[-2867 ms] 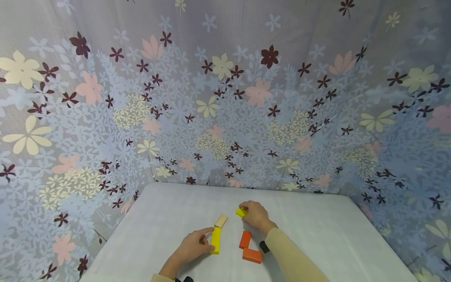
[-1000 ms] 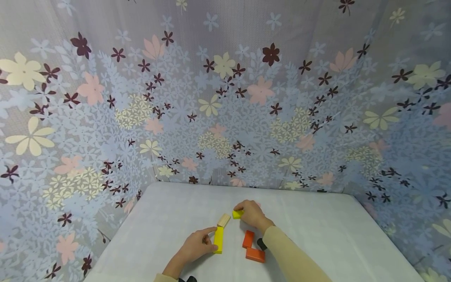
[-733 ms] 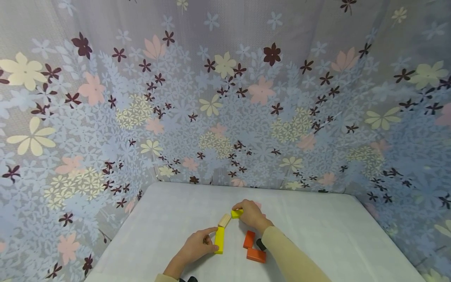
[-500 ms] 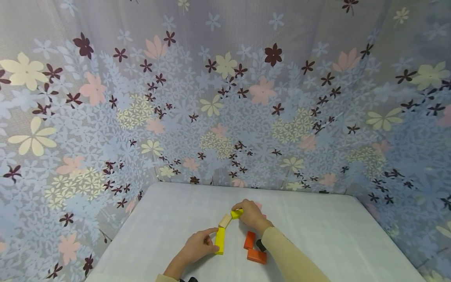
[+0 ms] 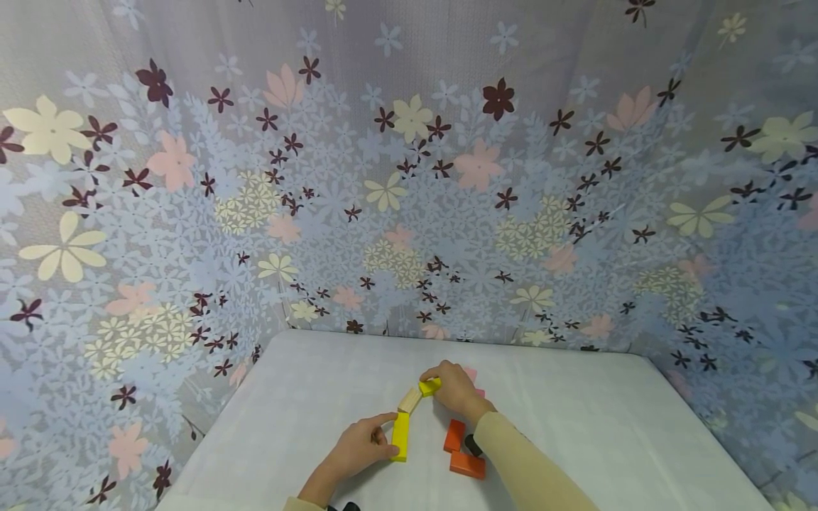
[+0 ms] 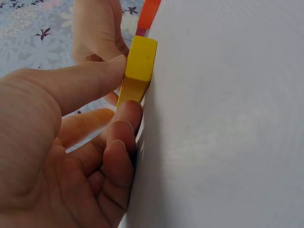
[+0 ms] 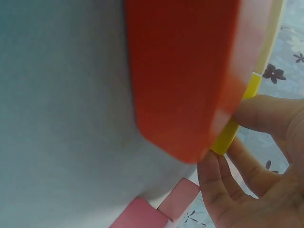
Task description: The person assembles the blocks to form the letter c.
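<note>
My left hand (image 5: 358,446) holds a long yellow block (image 5: 400,436) lying on the white table, thumb at one end and a finger at the other. A plain wooden block (image 5: 410,399) continues from its far end at a slant. Beyond that, my right hand (image 5: 455,387) pinches a second yellow block (image 5: 430,387), its end right at the wooden one, so the three form a curved line. In the right wrist view this yellow block (image 7: 225,137) sits between thumb and fingers, partly hidden behind a large orange-red block (image 7: 183,71).
Two orange-red blocks, one upper (image 5: 454,435) and one lower (image 5: 468,465), lie corner to corner below the right forearm. Pink blocks (image 7: 179,199) sit just past the right hand. A flowered cloth (image 5: 409,213) hangs behind the table (image 5: 562,404).
My right hand has moved left and lowered its yellow block to the wooden block's end. Pink blocks have come into view behind that hand. The left hand keeps its place on its block.
</note>
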The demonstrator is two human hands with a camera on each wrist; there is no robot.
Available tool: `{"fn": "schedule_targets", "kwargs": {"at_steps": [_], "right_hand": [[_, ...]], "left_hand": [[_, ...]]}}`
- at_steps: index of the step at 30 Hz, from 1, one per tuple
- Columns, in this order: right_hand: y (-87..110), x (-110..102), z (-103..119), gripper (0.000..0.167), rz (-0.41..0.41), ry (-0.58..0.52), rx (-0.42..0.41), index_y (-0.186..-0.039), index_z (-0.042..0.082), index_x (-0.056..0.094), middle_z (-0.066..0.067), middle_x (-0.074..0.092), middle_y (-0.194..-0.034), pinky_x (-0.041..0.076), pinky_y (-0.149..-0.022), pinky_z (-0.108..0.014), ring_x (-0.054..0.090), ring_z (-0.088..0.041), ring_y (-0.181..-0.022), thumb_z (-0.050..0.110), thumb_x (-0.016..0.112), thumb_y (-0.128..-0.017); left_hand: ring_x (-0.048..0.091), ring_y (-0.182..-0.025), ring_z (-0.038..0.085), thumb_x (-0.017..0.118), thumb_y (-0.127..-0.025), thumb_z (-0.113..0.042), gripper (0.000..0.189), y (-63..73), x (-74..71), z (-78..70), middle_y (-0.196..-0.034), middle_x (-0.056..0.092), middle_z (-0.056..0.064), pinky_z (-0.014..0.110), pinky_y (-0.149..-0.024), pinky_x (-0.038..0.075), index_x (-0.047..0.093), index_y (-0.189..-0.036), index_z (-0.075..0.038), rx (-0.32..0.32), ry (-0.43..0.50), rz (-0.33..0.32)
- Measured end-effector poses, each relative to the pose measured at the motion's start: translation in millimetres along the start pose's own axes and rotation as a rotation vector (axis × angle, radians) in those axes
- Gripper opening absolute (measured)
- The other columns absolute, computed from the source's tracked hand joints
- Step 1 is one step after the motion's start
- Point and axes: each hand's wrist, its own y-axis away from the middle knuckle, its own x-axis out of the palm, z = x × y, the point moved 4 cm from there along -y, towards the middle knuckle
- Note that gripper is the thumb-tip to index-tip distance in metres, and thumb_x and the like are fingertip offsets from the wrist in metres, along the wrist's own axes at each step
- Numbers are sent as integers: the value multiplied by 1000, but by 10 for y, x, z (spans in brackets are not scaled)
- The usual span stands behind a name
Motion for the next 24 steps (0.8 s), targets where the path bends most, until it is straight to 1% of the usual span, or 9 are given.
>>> {"fn": "schedule_targets", "kwargs": {"at_steps": [9, 12, 17, 24], "right_hand": [[-17, 8, 0, 48, 1, 0, -5, -109, 20, 79, -7, 62, -103, 47, -94, -50, 58, -28, -100, -13, 67, -76], [-22, 13, 6, 46, 3, -4, -11, -109, 18, 79, -7, 61, -102, 47, -93, -51, 58, -28, -99, -12, 68, -76], [-17, 2, 8, 43, 2, -2, -13, -110, 16, 79, -7, 60, -99, 48, -91, -50, 57, -27, -96, -10, 70, -77], [1, -54, 36, 44, 4, 10, 6, -115, 14, 77, -8, 61, -103, 47, -91, -49, 57, -27, -98, -8, 72, -77]], "left_hand": [[50, -62, 12, 82, -85, -26, 60, 3, -4, -10, -75, 61, -3, 26, -55, 39, 61, -139, -12, -13, -10, -2], [50, -62, 12, 83, -84, -25, 60, 8, -3, -11, -75, 61, -3, 26, -54, 39, 61, -139, -12, -16, -11, -4], [50, -61, 11, 82, -85, -26, 60, -4, -3, -17, -75, 61, -4, 25, -54, 38, 61, -139, -11, -4, -12, -2], [50, -62, 10, 82, -85, -26, 60, 1, -7, -1, -75, 61, -5, 24, -54, 39, 60, -139, -11, -1, -15, 1]]}}
